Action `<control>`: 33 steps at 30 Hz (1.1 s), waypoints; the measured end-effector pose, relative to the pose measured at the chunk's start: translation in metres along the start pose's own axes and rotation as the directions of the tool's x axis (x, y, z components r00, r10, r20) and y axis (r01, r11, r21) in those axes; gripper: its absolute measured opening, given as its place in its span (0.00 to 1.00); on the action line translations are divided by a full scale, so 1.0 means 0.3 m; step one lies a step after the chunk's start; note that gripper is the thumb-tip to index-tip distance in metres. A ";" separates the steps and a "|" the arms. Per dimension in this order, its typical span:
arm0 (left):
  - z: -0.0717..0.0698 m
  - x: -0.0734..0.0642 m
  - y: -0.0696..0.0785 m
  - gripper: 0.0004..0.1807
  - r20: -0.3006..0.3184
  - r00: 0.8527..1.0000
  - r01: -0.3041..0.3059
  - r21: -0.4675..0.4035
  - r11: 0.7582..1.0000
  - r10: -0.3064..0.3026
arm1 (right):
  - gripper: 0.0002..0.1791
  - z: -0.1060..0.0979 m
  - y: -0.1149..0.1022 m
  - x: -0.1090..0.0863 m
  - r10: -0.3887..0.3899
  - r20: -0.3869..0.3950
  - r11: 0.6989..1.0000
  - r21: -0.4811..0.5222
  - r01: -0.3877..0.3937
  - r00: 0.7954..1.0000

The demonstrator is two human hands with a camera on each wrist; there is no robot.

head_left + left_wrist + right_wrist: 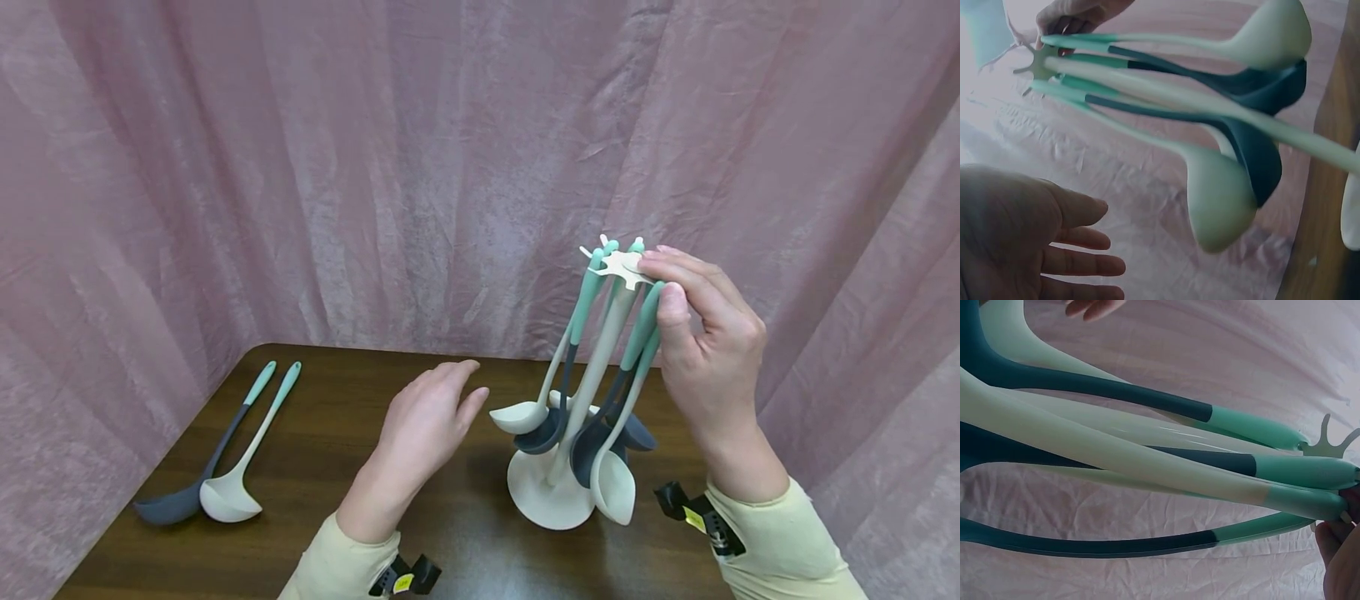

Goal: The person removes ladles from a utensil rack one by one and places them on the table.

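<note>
My right hand [711, 350] is at the top of a white utensil stand [606, 337]. Its thumb and fingers pinch the mint handle end of a white ladle [617, 492], right at the stand's hooked crown [624, 267]; the fingertips partly hide that handle end. Other white and dark utensils with mint handles hang around the pole, among them a dark ladle [1254, 150] and a white one [1219, 200]. To the left of the stand, my left hand [429, 417] hovers over the table with its fingers loosely extended, holding nothing.
At the table's left side lie a dark ladle [171, 505] and a white ladle [228, 498], both with mint handles pointing away. The stand's round white base [536, 500] rests on the brown wooden table [337, 392]. A pink curtain [450, 167] hangs behind.
</note>
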State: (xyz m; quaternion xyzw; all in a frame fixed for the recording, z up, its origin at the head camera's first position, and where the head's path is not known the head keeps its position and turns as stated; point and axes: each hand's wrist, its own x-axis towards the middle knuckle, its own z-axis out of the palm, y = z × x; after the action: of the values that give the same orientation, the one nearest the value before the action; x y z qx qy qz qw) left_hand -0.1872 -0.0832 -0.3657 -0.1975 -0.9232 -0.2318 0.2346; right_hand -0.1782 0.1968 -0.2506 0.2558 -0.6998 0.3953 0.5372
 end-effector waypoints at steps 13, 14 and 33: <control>0.044 0.029 0.087 0.21 0.025 0.999 -0.043 -0.114 0.993 0.046 | 0.19 0.001 0.017 0.000 -0.010 0.007 0.999 0.034 0.010 1.000; 0.048 0.032 0.093 0.21 0.026 0.998 -0.047 -0.122 0.991 0.051 | 0.18 0.000 0.019 0.001 -0.009 0.007 0.999 0.039 0.009 1.000; 0.103 0.048 0.148 0.16 0.036 0.992 -0.117 -0.167 0.979 0.125 | 0.18 0.017 0.061 0.011 -0.010 -0.004 0.975 0.220 0.011 1.000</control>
State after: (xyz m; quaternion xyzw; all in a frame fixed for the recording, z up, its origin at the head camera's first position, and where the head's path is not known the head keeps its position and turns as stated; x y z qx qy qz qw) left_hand -0.1884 -0.0273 -0.3675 -0.2773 -0.8924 -0.2878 0.2096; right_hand -0.1964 0.2030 -0.2530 0.3170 -0.6496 0.4680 0.5085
